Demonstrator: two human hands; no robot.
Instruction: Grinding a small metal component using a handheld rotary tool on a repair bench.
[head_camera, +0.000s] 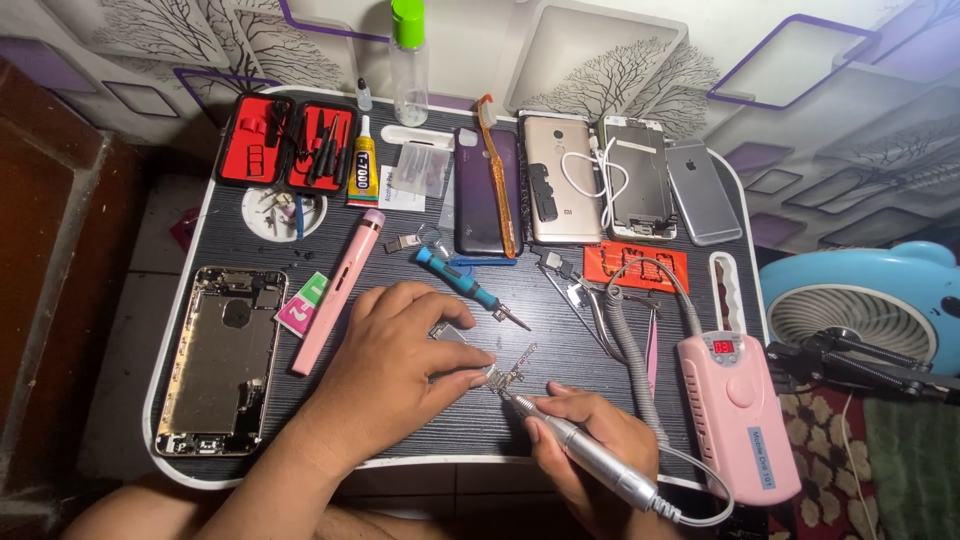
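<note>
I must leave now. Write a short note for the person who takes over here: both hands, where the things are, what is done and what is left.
Left hand: presses a small metal phone part onto the table.
Right hand: holds the silver rotary handpiece like a pen, tip at that part; its cord runs to the pink control box.
Nearby: blue screwdriver, pink tool, opened phone housing at left.
Done: housing lies stripped open.
Left: work on the part looks unfinished; how far it has gone cannot be seen.
</note>
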